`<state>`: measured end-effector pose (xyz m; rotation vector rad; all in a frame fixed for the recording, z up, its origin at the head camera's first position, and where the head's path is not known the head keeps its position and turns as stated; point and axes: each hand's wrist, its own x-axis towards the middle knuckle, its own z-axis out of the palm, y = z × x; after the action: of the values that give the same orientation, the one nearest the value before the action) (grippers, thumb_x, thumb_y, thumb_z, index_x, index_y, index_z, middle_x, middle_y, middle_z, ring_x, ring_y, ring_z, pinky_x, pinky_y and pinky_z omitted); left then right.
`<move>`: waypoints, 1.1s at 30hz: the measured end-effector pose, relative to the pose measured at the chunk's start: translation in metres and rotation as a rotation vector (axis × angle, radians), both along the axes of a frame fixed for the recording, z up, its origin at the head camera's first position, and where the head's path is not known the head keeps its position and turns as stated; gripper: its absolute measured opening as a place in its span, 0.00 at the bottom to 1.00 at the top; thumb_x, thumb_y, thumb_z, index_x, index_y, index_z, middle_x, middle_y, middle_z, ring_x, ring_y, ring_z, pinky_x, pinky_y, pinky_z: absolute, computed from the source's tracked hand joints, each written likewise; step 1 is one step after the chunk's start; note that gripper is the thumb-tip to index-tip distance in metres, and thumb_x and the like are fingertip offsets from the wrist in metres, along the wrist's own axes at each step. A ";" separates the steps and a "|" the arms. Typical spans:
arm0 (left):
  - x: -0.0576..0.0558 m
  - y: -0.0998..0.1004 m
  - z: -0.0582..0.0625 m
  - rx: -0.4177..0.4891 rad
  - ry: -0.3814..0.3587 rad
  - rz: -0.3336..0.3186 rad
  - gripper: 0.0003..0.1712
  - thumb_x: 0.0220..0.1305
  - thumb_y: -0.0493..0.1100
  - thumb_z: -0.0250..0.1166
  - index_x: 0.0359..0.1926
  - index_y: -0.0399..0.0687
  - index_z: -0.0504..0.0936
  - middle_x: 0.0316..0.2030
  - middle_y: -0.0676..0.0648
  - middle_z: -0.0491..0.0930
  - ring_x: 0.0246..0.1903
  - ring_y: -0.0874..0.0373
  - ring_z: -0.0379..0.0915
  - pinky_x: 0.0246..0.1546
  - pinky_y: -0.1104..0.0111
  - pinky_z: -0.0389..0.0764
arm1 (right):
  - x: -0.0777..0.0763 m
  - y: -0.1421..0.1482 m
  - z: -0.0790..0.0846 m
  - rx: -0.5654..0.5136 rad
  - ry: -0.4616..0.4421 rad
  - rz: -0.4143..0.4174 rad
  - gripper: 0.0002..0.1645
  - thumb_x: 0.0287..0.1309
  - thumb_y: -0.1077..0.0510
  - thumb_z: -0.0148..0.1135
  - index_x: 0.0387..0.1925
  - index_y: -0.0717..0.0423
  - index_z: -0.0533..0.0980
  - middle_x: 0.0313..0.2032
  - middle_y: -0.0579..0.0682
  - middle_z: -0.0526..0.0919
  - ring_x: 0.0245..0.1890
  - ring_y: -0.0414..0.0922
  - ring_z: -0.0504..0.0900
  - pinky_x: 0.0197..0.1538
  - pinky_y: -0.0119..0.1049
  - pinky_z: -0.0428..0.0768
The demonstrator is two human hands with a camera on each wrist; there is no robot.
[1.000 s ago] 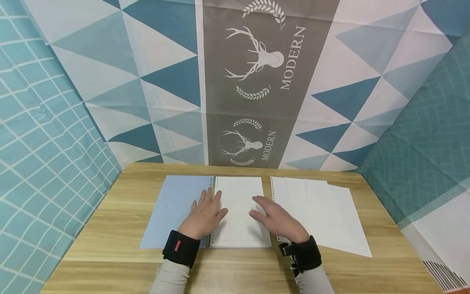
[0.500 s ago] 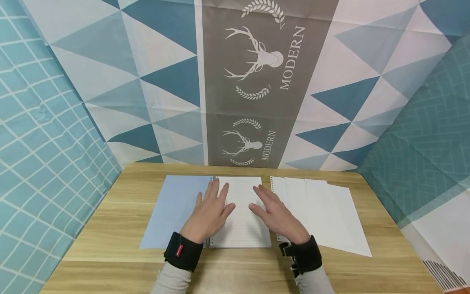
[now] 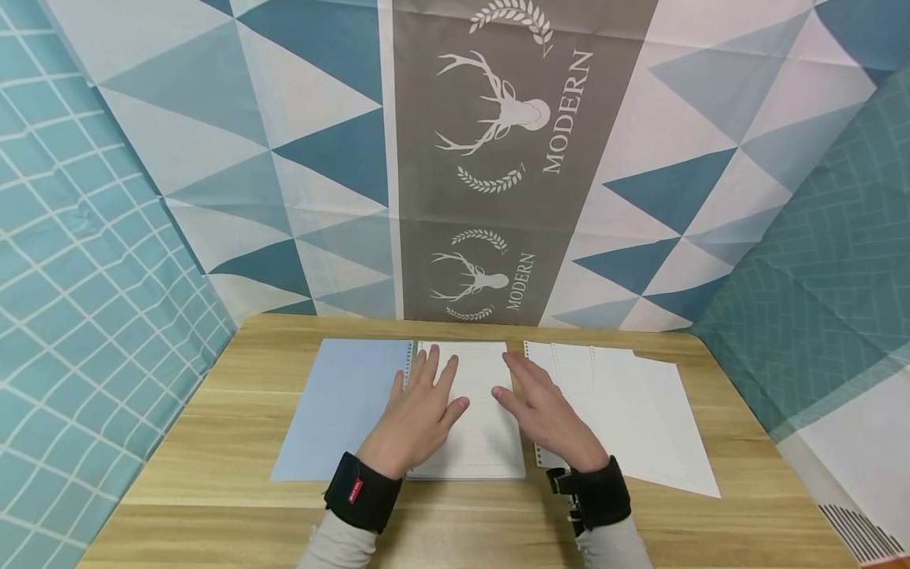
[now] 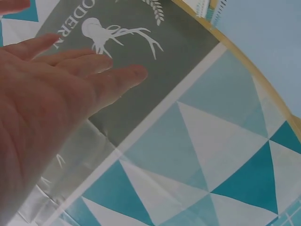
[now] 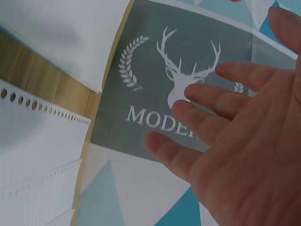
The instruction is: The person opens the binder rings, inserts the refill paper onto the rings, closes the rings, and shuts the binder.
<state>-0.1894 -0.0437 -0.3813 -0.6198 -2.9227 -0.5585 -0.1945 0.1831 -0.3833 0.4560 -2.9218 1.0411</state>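
Observation:
In the head view a binder notebook lies spread on the table, its pale blue cover (image 3: 341, 403) on the left and a stack of lined white paper (image 3: 483, 442) on the right. My left hand (image 3: 415, 419) hovers over the seam between them, fingers spread and fairly straight. Over the right edge of the stack is my right hand (image 3: 550, 415), its fingers extended and its thumb apart. Nothing is in either palm in the wrist views. Beside the stack, several loose punched sheets (image 3: 640, 419) overlap in a fan, partly behind the right hand.
The wooden table (image 3: 227, 442) ends at a patterned backdrop (image 3: 469, 158) with deer heads. A blue gridded cloth (image 3: 85, 276) hangs at the left, a teal cloth (image 3: 817, 276) at the right. Both wrists wear black straps (image 3: 364, 491).
My left hand has shifted to the right and its fingers have spread. The right hand has moved slightly right, its fingers straightening. The notebook and loose sheets stay where they were.

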 end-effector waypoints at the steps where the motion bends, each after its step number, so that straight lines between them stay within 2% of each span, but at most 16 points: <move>1: 0.001 0.001 0.001 -0.001 0.003 -0.006 0.37 0.78 0.61 0.50 0.77 0.46 0.61 0.79 0.32 0.52 0.79 0.35 0.47 0.71 0.32 0.57 | 0.000 0.002 0.000 -0.009 0.007 -0.005 0.43 0.74 0.35 0.49 0.79 0.55 0.56 0.78 0.61 0.57 0.80 0.62 0.53 0.74 0.67 0.58; 10: 0.009 0.013 0.004 -0.035 0.021 -0.065 0.38 0.78 0.62 0.47 0.78 0.47 0.59 0.79 0.34 0.51 0.80 0.37 0.46 0.72 0.33 0.56 | -0.003 0.028 0.002 -0.023 0.037 -0.089 0.42 0.75 0.41 0.52 0.78 0.60 0.56 0.78 0.65 0.56 0.79 0.65 0.53 0.75 0.67 0.56; 15: 0.011 0.022 0.002 -0.057 0.016 -0.098 0.38 0.78 0.62 0.47 0.79 0.49 0.59 0.79 0.35 0.51 0.80 0.38 0.46 0.71 0.34 0.57 | -0.004 0.045 0.004 -0.008 0.036 -0.150 0.42 0.75 0.42 0.51 0.78 0.62 0.55 0.77 0.65 0.57 0.79 0.65 0.53 0.76 0.65 0.55; 25: 0.020 0.037 -0.002 -0.100 0.020 -0.149 0.38 0.78 0.64 0.46 0.80 0.52 0.56 0.80 0.37 0.50 0.81 0.42 0.45 0.73 0.37 0.58 | -0.004 0.076 0.004 0.020 -0.014 -0.244 0.46 0.76 0.41 0.50 0.78 0.68 0.50 0.77 0.69 0.54 0.78 0.66 0.52 0.76 0.64 0.55; 33: 0.029 0.050 -0.007 -0.159 0.023 -0.201 0.38 0.78 0.63 0.47 0.80 0.53 0.56 0.81 0.39 0.50 0.81 0.44 0.45 0.73 0.39 0.59 | 0.001 0.100 0.005 0.031 -0.054 -0.314 0.48 0.76 0.39 0.49 0.77 0.70 0.49 0.76 0.73 0.53 0.77 0.70 0.52 0.74 0.67 0.57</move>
<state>-0.1607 0.0061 -0.3882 -0.9402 -2.9211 -0.3360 -0.1935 0.2832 -0.3778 -0.0338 -2.9265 0.9788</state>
